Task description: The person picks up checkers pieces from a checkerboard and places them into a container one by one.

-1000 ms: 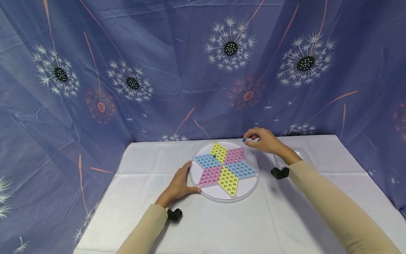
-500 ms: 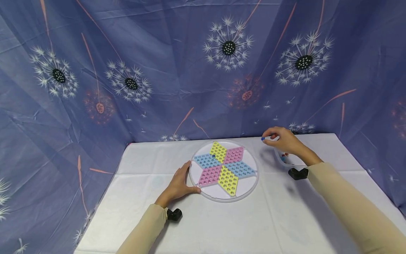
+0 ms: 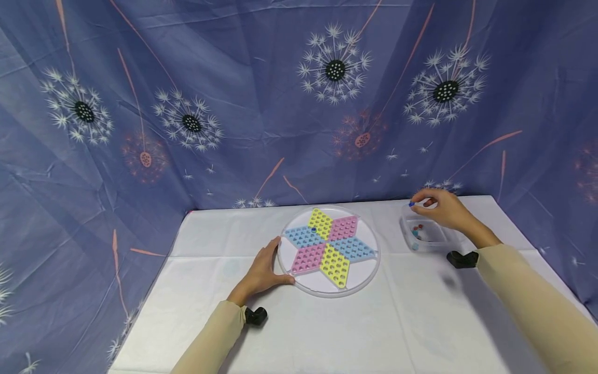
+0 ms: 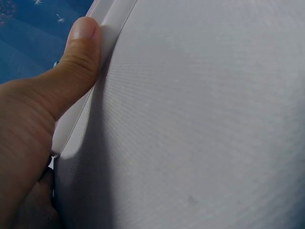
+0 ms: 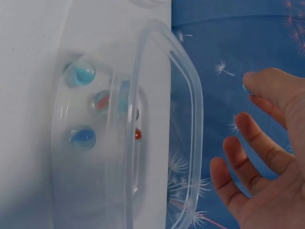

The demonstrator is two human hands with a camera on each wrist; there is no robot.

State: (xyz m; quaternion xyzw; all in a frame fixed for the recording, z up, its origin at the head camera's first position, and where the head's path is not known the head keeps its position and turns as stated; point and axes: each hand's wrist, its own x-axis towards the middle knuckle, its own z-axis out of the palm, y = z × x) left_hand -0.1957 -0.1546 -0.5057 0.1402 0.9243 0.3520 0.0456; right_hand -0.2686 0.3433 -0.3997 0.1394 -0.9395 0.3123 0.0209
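Note:
My right hand [image 3: 441, 209] pinches a blue marble [image 3: 411, 204] between thumb and fingertips, above the back of a clear plastic box [image 3: 448, 244]. In the right wrist view only a sliver of that marble [image 5: 246, 89] shows at the fingertips; the other fingers [image 5: 248, 129] are loosely bent. My left hand [image 3: 261, 270] rests against the left rim of a round white Chinese checkers board [image 3: 327, 294], fingers and thumb spread along its edge. In the left wrist view the thumb [image 4: 78, 57] lies straight against the rim. One blue marble [image 3: 313, 230] sits in the board's upper left part.
Several glass marbles lie in the box, among them a turquoise one [image 5: 82, 73], a blue one [image 5: 83, 137] and a red one [image 5: 138, 134]. A white cloth [image 3: 355, 332] covers the table. Behind it hangs a blue dandelion-print curtain [image 3: 261, 104].
My right hand has moved right, from beside the board's upper right edge to over the box, still pinching the blue marble. The box and its marbles came into sight. The left hand stays put.

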